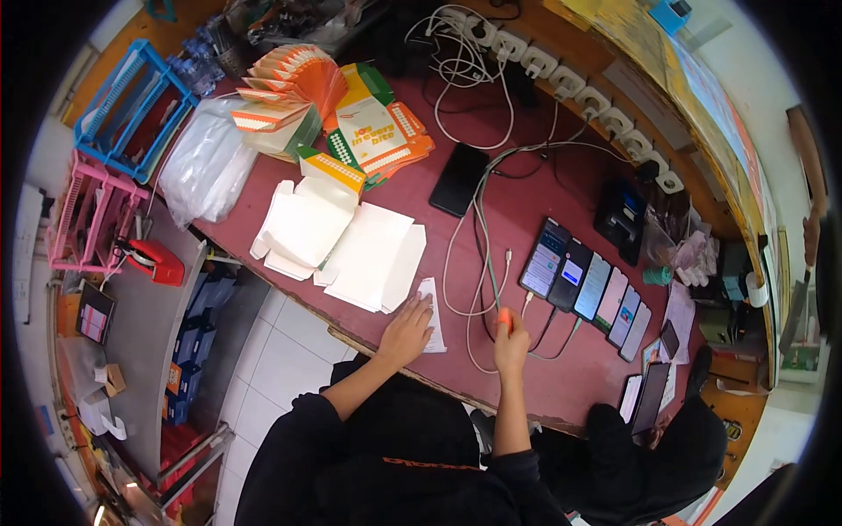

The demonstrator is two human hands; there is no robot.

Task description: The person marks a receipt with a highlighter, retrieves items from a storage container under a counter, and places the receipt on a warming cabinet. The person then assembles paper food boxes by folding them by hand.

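Observation:
My left hand [408, 331] lies with its fingers stretched out on a narrow white paper sheet or thin stack [436, 326] near the table's front edge. My right hand [510, 344] is closed around a small orange object [504, 317], mostly covered by the fingers, so its kind cannot be made out. A white charging cable [474, 313] loops over the table between both hands. Just left of my left hand are flattened white cartons [373, 254]. Several lit phones [544, 254] stand in a slanting row beyond my right hand, some with cables plugged in.
Orange, green and yellow printed cartons [373, 131] and a plastic-wrapped bundle [210, 162] lie at the back left. A black phone [459, 179] rests mid-table. Power sockets with chargers [567, 83] line the rear. Another person in dark clothing [649, 456] sits at the right.

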